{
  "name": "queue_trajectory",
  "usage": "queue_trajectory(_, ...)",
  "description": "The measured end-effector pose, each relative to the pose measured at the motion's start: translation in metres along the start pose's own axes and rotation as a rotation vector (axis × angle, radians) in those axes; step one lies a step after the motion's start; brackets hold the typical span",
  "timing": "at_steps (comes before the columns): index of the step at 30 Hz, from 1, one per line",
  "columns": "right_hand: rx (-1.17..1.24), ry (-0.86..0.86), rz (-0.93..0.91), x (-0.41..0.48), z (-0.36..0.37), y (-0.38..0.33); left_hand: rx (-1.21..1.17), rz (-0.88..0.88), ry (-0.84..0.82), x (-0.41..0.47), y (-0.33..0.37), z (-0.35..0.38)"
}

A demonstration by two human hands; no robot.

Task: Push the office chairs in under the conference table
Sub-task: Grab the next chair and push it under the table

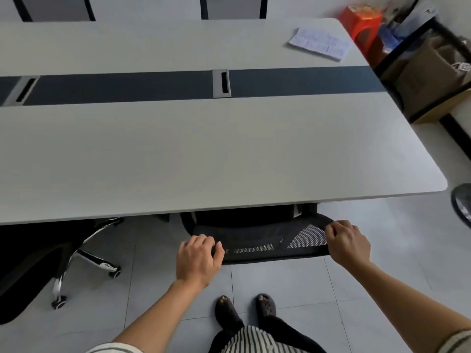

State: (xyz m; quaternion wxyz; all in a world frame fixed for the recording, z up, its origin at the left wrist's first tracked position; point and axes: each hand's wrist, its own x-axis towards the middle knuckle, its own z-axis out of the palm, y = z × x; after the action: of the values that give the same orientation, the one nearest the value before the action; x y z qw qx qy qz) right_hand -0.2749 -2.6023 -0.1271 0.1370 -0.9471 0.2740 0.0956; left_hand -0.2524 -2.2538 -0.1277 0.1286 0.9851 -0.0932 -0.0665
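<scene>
Gripping the top edge of a black mesh-backed office chair [267, 240], left hand [197, 261] and right hand [348, 244] curl closed at opposite corners, its seat tucked beneath the grey conference table [178, 154].

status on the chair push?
Left hand and right hand grip mesh chair back. Seat already under conference table. Second chair at left, still out.
</scene>
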Motion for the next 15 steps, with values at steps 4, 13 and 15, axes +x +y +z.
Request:
queue_trajectory(4,-0.145,-0.106,-0.116,0.002,-0.007,-0.015,-0.239,-0.108,-0.03,-0.007,-0.007,-0.015)
queue_trajectory(13,0.38,-0.462,-0.528,-0.079,0.0,-0.127,-0.743,-0.667,0.094,-0.16,-0.037,-0.063)
queue_trajectory(15,0.401,-0.488,-0.636,-0.101,0.005,-0.147,-0.855,-0.821,0.182,-0.215,-0.04,-0.064)
